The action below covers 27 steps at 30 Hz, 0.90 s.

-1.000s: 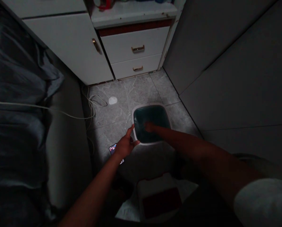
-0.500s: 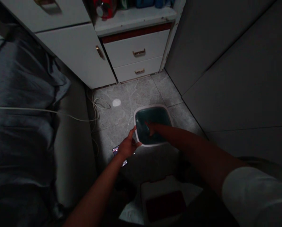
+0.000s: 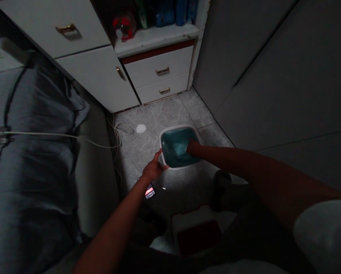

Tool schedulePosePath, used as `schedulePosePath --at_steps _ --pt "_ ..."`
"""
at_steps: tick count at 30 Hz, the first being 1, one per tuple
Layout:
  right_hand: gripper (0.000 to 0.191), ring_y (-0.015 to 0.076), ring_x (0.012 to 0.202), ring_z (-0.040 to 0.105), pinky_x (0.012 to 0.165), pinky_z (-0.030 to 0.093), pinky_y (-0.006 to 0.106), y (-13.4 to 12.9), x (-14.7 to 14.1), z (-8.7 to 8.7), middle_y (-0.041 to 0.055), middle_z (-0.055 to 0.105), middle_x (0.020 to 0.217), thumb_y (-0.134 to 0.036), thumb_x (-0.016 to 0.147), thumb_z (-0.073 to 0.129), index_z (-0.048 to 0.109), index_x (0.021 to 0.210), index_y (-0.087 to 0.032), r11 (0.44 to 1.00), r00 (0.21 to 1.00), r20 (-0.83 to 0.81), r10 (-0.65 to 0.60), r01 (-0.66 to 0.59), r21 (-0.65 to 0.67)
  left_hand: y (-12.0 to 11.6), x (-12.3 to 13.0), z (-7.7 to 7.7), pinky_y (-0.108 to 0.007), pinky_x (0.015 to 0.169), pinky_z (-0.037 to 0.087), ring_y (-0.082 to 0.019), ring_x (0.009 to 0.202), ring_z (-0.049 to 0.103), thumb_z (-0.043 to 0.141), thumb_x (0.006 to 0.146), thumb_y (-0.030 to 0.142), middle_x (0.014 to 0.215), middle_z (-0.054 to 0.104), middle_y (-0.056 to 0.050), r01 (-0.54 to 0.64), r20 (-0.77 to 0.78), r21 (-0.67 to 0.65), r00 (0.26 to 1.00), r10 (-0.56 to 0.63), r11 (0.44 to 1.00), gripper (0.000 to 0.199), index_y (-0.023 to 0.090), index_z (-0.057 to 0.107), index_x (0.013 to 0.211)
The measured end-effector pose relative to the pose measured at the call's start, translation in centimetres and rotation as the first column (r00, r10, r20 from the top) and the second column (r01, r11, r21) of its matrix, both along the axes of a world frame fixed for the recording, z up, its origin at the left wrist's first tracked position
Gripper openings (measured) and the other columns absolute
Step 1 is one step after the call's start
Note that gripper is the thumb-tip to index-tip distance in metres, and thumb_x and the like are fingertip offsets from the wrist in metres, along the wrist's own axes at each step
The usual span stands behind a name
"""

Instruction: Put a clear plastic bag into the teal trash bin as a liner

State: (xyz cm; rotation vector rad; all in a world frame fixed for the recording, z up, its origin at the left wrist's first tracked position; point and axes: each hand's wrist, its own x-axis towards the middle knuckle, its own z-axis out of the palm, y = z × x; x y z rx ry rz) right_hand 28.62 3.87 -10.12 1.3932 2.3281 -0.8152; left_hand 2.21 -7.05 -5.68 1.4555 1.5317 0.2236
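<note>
The basin [image 3: 179, 126], seemingly full and heavy, is best held by the rim [image 3: 160, 146], where the open left hand [image 3: 154, 170] rests; the right hand [image 3: 192, 147] is dipped inside, its grip unseen.

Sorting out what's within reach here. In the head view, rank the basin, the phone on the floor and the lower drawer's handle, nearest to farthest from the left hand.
From the left hand:
1. White-rimmed basin: at the fingertips, to the hand's right.
2. Phone: on the floor, just behind the hand.
3. Brass handle of the lower drawer: far ahead, on the white cabinet.
</note>
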Motion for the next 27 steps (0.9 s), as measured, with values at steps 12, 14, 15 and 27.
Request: schedulePosePath --at_steps 12,14,15,27 --pt "0.026 0.0227 0.089 0.072 0.074 0.045 0.028 -11.1 8.1 12.9 0.0085 0.079 0.098 -0.037 0.103 0.059 0.077 0.096 -0.019 0.994 0.993 -0.121 -0.008 0.021 0.107 -1.1 2.0 4.8 -0.026 0.065 0.034 -0.012 0.063 0.043 0.062 0.088 0.029 0.061 0.042 0.006 -0.055 -0.022 0.314 0.998 0.065 0.948 0.032 0.022 0.041 0.064" --pt "0.025 0.0204 0.083 0.07 0.07 0.042 0.027 -12.0 9.3 13.1 0.0067 0.078 0.093 -0.038 0.101 0.062 0.074 0.091 -0.019 0.993 0.987 -0.144 -0.07 0.083 0.086 -2.6 1.9 6.1 -0.025 0.063 0.032 -0.011 0.061 0.036 0.06 0.086 0.027 0.059 0.034 0.007 0.011 0.056 0.259 0.998 -0.027 0.966 0.039 0.023 0.031 0.06" --pt "0.023 0.0202 0.083 0.069 0.069 0.041 0.027 -12.1 9.7 12.9 0.0065 0.078 0.093 -0.038 0.1 0.064 0.073 0.09 -0.019 0.989 0.986 -0.138 -0.091 0.106 0.1 -3.4 1.7 6.5 -0.025 0.062 0.032 -0.011 0.06 0.035 0.061 0.085 0.027 0.059 0.033 0.007 0.048 0.077 0.24 0.995 -0.068 0.97 0.04 0.023 0.03 0.06" --pt "0.029 0.0231 0.093 0.069 0.074 0.043 0.028 -9.4 11.6 10.1 0.0096 0.077 0.106 -0.018 0.093 0.067 0.066 0.122 -0.018 0.979 0.989 -0.045 -0.144 0.149 0.137 -3.8 -0.7 3.3 -0.027 0.066 0.032 -0.013 0.064 0.044 0.063 0.072 0.007 0.061 0.049 0.005 0.014 -0.163 0.191 0.986 0.018 0.981 0.013 0.02 0.059 0.072"
